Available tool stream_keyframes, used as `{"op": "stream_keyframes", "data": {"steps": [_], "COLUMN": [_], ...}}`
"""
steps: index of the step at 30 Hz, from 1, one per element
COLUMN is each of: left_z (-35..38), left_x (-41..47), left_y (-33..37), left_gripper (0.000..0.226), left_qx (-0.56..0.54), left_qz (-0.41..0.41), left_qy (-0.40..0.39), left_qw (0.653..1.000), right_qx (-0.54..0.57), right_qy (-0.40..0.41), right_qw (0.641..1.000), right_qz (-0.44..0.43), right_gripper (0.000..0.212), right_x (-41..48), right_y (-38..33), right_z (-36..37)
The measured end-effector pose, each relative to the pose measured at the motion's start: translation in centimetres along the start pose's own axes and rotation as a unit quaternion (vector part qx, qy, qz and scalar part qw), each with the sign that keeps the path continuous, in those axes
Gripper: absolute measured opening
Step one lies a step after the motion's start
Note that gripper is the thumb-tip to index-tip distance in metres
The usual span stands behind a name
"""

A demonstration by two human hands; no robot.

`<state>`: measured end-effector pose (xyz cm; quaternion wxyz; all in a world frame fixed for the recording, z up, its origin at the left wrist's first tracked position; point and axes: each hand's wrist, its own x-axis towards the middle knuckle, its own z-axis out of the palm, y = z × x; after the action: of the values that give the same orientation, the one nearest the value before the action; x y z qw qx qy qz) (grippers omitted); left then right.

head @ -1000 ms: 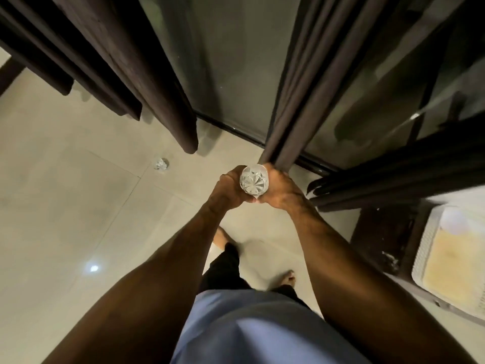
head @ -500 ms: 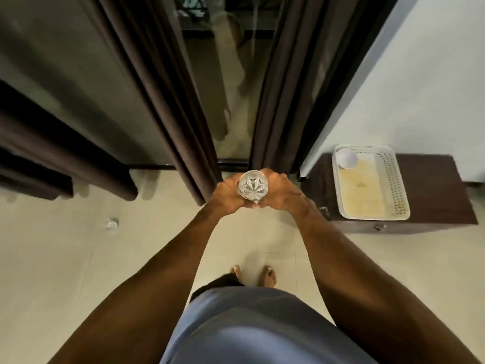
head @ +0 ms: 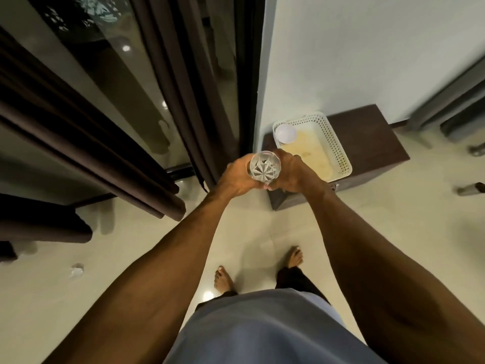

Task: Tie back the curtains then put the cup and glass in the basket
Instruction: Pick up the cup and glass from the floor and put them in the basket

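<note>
Pale tiled floor [head: 131,245] fills the lower view. Dark brown curtains [head: 86,158] hang in bunched folds from 9 to 12 o'clock, in front of a glass door [head: 126,82].

Low dark-wood bench [head: 372,143] stands on the floor against the white wall at 2 o'clock. White perforated basket [head: 338,143] sits on top of it.

Hands meet near view centre. The left hand [head: 235,177] is at 9 o'clock of the glass [head: 265,168], the right hand [head: 294,172] at 3 o'clock, and each grip is curled round its sides.

The glass is clear with a star-cut base, upright, held in the air just at the basket's 7 o'clock end — not in it.

White cup [head: 285,132] lies inside the basket's far-left corner, at 12 o'clock of the glass.

Small clear object [head: 77,269] lies on the floor at 8 o'clock, too small to identify.
</note>
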<state>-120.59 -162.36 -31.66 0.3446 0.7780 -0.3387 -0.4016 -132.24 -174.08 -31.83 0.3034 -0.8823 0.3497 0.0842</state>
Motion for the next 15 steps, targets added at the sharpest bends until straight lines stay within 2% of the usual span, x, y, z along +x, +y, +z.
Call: {"op": "stream_keyframes", "data": {"steps": [5, 10, 15], "left_z": [4.4, 9.3, 11.7], "left_x": [3.8, 7.6, 11.2], "left_y": [2.8, 6.4, 8.6], "left_gripper": [0.078, 0.083, 0.081], "left_qx": [0.014, 0.029, 0.03], "left_qz": [-0.024, -0.046, -0.066], "left_qy": [0.005, 0.021, 0.032], "left_qw": [1.0, 0.998, 0.997], "right_qx": [-0.025, -0.017, -0.005], "right_qy": [-0.03, -0.052, -0.074], "right_qw": [0.999, 0.998, 0.997], "right_qz": [-0.01, -0.012, -0.01], "right_gripper": [0.073, 0.082, 0.077], "right_x": [2.2, 4.2, 6.6], "right_y": [5.4, 11.1, 14.6], "right_z": [-2.8, -6.3, -8.8]}}
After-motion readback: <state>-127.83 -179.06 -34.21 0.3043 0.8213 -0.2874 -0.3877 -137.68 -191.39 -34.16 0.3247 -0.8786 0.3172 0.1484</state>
